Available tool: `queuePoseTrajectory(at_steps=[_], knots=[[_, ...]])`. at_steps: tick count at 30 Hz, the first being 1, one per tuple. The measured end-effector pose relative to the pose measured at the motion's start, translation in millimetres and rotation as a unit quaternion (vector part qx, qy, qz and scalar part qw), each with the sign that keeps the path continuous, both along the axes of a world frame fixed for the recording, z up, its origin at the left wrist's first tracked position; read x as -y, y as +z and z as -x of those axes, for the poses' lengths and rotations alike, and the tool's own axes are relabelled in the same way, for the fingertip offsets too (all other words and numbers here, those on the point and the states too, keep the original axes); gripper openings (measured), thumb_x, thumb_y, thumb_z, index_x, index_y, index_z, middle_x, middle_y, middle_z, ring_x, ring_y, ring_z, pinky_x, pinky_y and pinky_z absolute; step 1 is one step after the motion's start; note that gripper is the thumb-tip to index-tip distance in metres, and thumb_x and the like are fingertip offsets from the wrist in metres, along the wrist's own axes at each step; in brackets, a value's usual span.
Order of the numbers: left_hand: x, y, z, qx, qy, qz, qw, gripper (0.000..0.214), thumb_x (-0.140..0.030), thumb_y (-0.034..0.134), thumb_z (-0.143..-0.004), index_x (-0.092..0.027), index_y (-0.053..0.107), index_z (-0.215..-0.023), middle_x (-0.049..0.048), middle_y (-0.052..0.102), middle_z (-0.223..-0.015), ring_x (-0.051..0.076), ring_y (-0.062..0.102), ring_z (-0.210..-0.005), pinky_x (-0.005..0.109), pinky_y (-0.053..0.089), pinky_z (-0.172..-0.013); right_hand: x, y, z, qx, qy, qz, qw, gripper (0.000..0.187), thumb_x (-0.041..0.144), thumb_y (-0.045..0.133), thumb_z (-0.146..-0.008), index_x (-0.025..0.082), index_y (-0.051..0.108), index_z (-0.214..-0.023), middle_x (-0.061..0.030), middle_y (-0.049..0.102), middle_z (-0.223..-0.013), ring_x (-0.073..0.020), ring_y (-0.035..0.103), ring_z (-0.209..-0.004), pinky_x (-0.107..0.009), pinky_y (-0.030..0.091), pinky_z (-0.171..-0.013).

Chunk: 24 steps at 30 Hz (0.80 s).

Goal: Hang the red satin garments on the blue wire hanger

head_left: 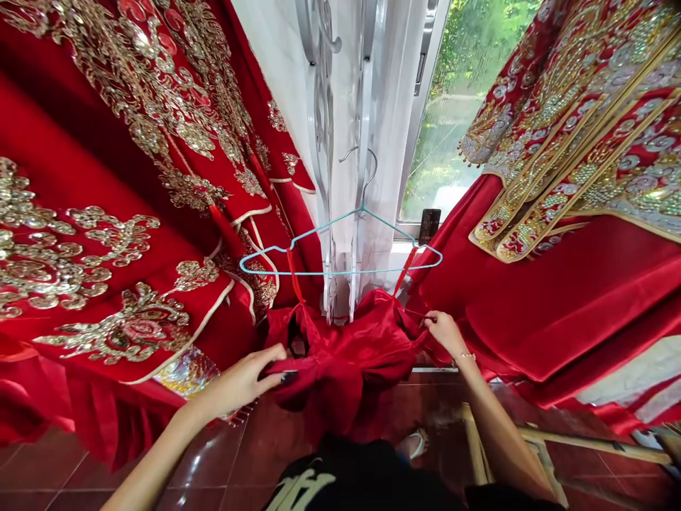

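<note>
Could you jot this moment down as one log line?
left hand: gripping red garment | right hand: pinching its edge | garment: hung by straps on blue hanger

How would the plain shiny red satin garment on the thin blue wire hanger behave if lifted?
Probably floppy: the plain red satin garment sags in folds between the left hand and right hand. Its sheen suggests slippery cloth. Thin straps on the blue wire hanger hint it may slide off.

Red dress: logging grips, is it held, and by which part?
Left hand grips the red dress at its left edge; right hand pinches its right edge.
</note>
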State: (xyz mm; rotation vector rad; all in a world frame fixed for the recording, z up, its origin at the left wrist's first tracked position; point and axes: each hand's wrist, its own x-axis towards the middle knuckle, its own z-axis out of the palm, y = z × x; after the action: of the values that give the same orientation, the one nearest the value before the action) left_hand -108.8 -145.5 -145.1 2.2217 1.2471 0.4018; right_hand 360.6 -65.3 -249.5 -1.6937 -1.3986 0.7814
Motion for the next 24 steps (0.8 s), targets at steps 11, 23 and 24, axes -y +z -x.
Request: queuePoseTrajectory(at_steps=[11, 23, 24], knots=[[-13.0, 5.2, 24.9, -0.050, 0.060, -0.292, 0.953, 0.021, -0.029, 0.058, -0.085, -0.022, 0.057, -0.065, 0.0037, 0.069, -0.089, 0.021, 0.061, -0.086, 0.042, 0.042, -0.097, 15.0, 40.6, -0.3, -0.432, -0.012, -0.088, 0.897, 0.012, 0.035, 0.065, -0.067, 0.027, 0.064, -0.076, -0.0115, 0.080, -0.098, -0.0305, 0.074, -0.105, -0.052, 0.055, -0.104], [-5.7, 12.8, 13.0, 0.181, 0.399, -0.132, 0.889, 0.025, -0.039, 0.060, -0.083, -0.022, 0.075, -0.095, -0.0035, 0.063, -0.049, 0.020, 0.063, -0.045, 0.031, 0.053, -0.054, -20.8, 50.0, 24.6, -0.258, -0.096, -0.362, 0.891, 0.049, 0.036, 0.073, -0.075, 0.023, 0.066, -0.122, -0.0118, 0.064, -0.141, -0.0247, 0.058, -0.135, -0.046, 0.038, -0.122], [-9.4, 11.3, 11.3, 0.231, 0.396, -0.125, 0.880, 0.027, -0.039, 0.061, -0.082, -0.020, 0.075, -0.096, -0.0027, 0.065, -0.051, 0.020, 0.065, -0.046, 0.032, 0.056, -0.055, -25.6, 53.3, 24.5, -0.249, -0.090, -0.368, 0.891, 0.049, 0.038, 0.073, -0.077, 0.023, 0.066, -0.123, -0.0120, 0.063, -0.142, -0.0245, 0.059, -0.134, -0.045, 0.039, -0.121]])
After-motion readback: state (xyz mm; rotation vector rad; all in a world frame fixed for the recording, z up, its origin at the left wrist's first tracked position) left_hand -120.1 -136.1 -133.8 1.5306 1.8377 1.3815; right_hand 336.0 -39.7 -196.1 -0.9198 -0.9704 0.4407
